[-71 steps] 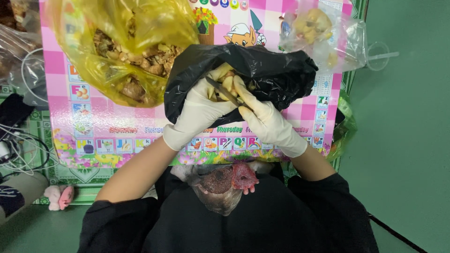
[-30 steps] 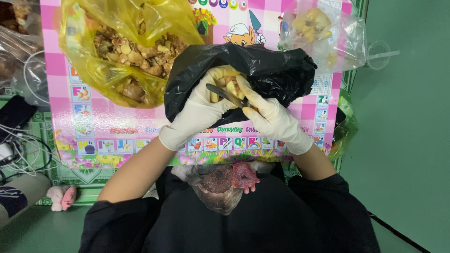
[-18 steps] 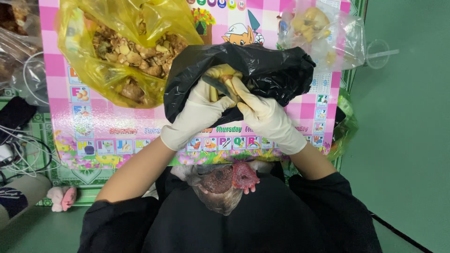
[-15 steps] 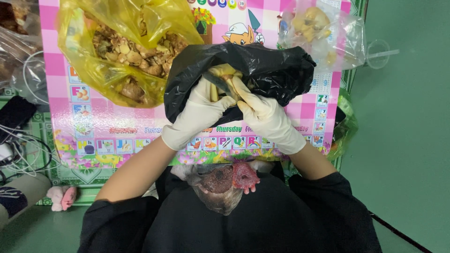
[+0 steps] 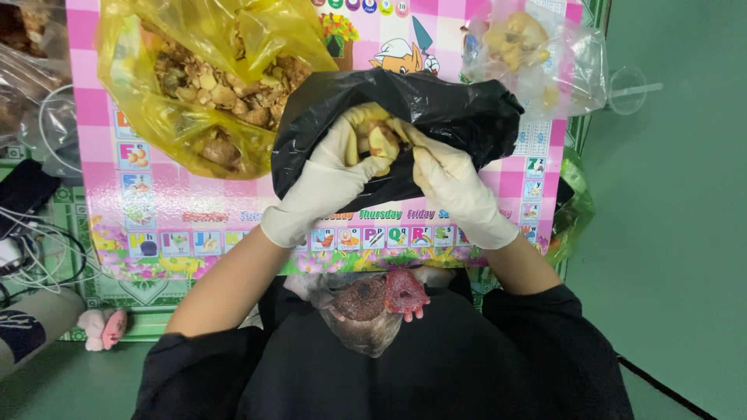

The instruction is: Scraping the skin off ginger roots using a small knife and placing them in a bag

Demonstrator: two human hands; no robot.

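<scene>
- Nearest the camera, at 6 o'clock, a crinkled clear plastic bag [image 5: 366,327] rests on the person's black-clothed lap, with a dark reddish-brown lump and a rough red piece [image 5: 405,292] inside.
- At 8 o'clock, on the green floor, sits a small pink-and-white soft toy [image 5: 105,328]; at 9 o'clock, thin white cables [image 5: 39,257] loop beside a flat black device.
- The left hand [image 5: 327,183], in a smooth cream latex glove, has its fingers curled round the near left rim of a glossy, wrinkled black plastic bag [image 5: 459,117], pinching the film.
- The right hand [image 5: 451,183], gloved alike, grips the right rim with bent fingers, thumb toward the opening.
- Between the two thumbs, in the bag's mouth at the centre, lie pale yellow-tan knobbly root pieces [image 5: 381,140], matte and uneven.
- Under the bag lies a pink checked children's mat [image 5: 156,225] of shiny printed plastic with picture squares.
- At 10 to 11 o'clock, a translucent yellow plastic bag [image 5: 171,117] gapes open, filled with brown, dry, flaky peelings [image 5: 226,85].
- At 1 o'clock, a thin clear plastic bag [image 5: 568,70] holds lumpy yellow pieces [image 5: 517,39].
- At 2 o'clock, a clear round plastic cup [image 5: 626,82] lies on the green surface.
</scene>
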